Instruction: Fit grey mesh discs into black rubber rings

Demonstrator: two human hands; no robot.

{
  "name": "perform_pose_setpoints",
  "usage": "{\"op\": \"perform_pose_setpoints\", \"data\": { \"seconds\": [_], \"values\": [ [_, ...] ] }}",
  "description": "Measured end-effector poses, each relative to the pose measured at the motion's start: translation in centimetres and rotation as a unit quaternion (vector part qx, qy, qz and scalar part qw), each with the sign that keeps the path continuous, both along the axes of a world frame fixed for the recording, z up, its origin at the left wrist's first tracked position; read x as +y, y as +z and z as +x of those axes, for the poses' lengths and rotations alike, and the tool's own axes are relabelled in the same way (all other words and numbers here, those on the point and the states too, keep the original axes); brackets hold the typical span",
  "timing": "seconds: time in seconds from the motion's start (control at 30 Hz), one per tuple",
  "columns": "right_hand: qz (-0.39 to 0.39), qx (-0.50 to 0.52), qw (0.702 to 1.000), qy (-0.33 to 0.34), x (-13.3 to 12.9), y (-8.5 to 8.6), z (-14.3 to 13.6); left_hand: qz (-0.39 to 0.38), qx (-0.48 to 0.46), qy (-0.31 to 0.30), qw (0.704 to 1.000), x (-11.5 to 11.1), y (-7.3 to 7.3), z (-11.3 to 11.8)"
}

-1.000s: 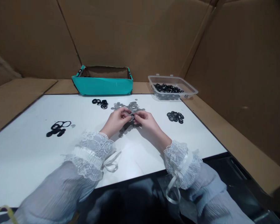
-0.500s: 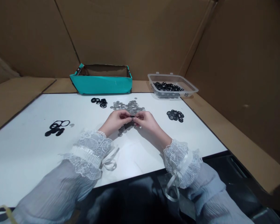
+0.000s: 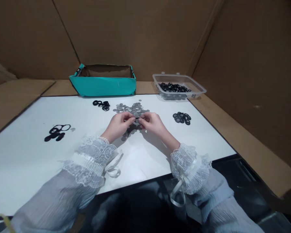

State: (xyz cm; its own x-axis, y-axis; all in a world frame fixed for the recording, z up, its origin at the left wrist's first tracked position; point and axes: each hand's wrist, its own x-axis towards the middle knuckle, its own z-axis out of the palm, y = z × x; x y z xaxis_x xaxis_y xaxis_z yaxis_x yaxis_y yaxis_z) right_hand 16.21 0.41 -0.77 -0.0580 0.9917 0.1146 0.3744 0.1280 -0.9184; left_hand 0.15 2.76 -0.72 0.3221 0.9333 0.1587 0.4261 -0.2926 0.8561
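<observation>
Centrally, a small black piece (image 3: 137, 119) sits between the fingertips of both hands, just above a heap of grey discs (image 3: 129, 109) (too small to tell whether it is a ring alone or a ring with a disc in it). The left hand (image 3: 118, 124) pinches it from one side, thumb and finger drawn together, and the right hand (image 3: 155, 124) pinches it from the other. Beneath and beyond the hands, the discs spread over a white tabletop (image 3: 140, 158). Off to the right lies a pile of black rings with grey centres (image 3: 181, 118). Behind the heap, to the left, is a small cluster of black rings (image 3: 105, 108); nearer and further left lies a group of black pieces (image 3: 54, 135), with a pale disc (image 3: 73, 129) just beside it. At the back stand a teal box (image 3: 104, 86) and, to its right, a clear plastic container (image 3: 199, 91) holding many black rings. Brown cardboard walls (image 3: 140, 32) enclose everything.
</observation>
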Motion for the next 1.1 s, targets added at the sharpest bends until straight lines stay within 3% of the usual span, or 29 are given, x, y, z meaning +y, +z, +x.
{"op": "perform_pose_setpoints", "data": {
  "seconds": [0.2, 0.3, 0.47, 0.67, 0.77, 1.1],
  "values": [
    [-0.039, 0.182, 0.98, -0.067, 0.0, -0.2, -1.5, 0.035, -0.041, 0.069, 0.996, -0.8, -0.3, 0.7],
    [-0.066, 0.231, 0.969, -0.055, 0.1, 0.0, -1.6, 0.058, -0.048, 0.075, 0.994, -1.0, -0.2, 0.9],
    [-0.107, 0.193, 0.975, 0.013, 0.3, 0.1, -0.8, 0.054, -0.034, 0.064, 0.996, -1.1, 0.3, 0.7],
    [-0.022, 0.063, 0.997, 0.032, 0.3, -0.6, 0.0, 0.004, -0.031, 0.012, 0.999, -0.7, 0.2, 0.3],
    [-0.001, 0.023, 0.999, 0.029, 0.1, -0.4, 0.0, 0.013, -0.021, 0.017, 1.0, -0.5, 0.1, 0.2],
    [-0.056, 0.179, 0.982, -0.034, 0.2, 0.0, -1.0, 0.035, -0.057, 0.07, 0.995, -1.2, 0.1, 0.7]
  ]
}}
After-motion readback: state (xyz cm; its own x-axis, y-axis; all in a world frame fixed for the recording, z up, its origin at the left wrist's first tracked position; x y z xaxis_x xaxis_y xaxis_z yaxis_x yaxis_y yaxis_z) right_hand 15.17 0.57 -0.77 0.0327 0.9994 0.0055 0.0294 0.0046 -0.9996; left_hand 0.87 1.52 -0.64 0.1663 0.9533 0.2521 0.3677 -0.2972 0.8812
